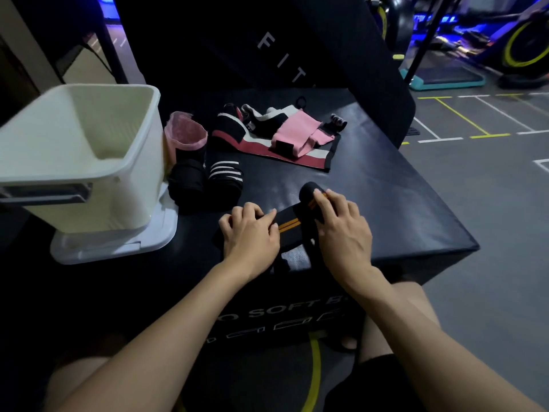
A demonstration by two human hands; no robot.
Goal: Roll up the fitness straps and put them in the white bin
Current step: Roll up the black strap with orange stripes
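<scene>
The strap (pixel 292 226) under the hands is black with two orange stripes, and the bin (pixel 89 162) is white, standing on a white lid (pixel 118 245). Behind lie a pink band (pixel 297 133), a black roll with white stripes (pixel 225 173), a plain black roll (pixel 186 181) and a black, white and dark-red strap (pixel 267 150), all on a black box (pixel 386 209) with white lettering.

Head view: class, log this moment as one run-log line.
step: rolling | left hand: on strap | right hand: on roll end | bin: looks empty
</scene>
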